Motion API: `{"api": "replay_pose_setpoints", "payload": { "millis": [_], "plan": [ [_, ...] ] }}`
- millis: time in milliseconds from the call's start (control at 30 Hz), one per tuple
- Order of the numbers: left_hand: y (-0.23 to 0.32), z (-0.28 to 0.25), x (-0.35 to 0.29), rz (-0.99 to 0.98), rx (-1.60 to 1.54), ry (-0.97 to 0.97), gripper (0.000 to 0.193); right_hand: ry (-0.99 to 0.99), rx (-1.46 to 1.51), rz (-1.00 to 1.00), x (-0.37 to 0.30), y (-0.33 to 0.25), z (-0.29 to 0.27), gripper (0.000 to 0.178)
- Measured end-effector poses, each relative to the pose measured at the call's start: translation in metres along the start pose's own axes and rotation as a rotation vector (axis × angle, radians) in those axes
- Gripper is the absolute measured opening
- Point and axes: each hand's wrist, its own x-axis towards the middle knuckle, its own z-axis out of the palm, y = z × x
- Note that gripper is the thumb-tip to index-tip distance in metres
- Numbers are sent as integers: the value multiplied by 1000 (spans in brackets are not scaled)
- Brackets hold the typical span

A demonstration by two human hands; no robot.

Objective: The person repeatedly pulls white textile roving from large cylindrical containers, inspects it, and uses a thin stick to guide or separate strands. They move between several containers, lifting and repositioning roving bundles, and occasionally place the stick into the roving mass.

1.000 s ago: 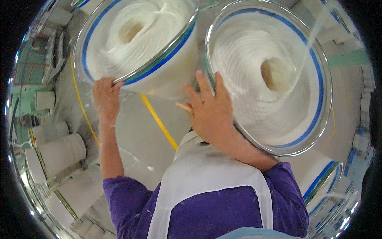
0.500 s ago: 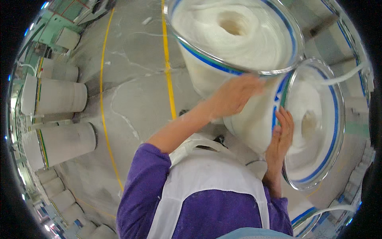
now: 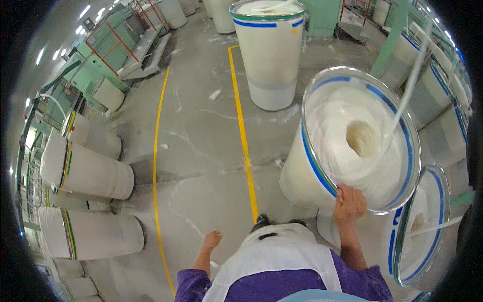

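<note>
A large white sliver can [image 3: 302,173] with a shiny metal rim and blue and green bands stands in front of me on the right. Coiled white fibre sliver [image 3: 327,136] fills it, with a round hole in the middle of the coil. My right hand [image 3: 349,205] is closed over the can's near rim. A strand of sliver [image 3: 406,95] runs up from the coil toward the upper right. My left hand [image 3: 212,240] hangs over the floor to the left of my apron, fingers curled, with nothing seen in it.
A second filled can [image 3: 422,221] stands close at my right, its own strand running off to the right. Ahead is another tall can [image 3: 269,60]. More white cans [image 3: 98,168] line the left side. Yellow floor lines [image 3: 241,126] and fibre scraps [image 3: 215,94] mark the grey floor.
My right hand has gone from the right-hand can's side to the front can's rim. My left hand has drawn back from the cans to my left. The view has shifted, showing more ahead.
</note>
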Motion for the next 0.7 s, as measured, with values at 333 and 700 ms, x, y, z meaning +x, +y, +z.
{"api": "replay_pose_setpoints", "payload": {
  "millis": [333, 700],
  "plan": [
    [8, -18, 97, -412, -769, -77, 35, 125, -331, -86, 0, 107, 37, 23],
    [-6, -39, 118, -349, -401, -282, 33, 95, -366, 473, 66, 387, 36, 41]
  ]
}}
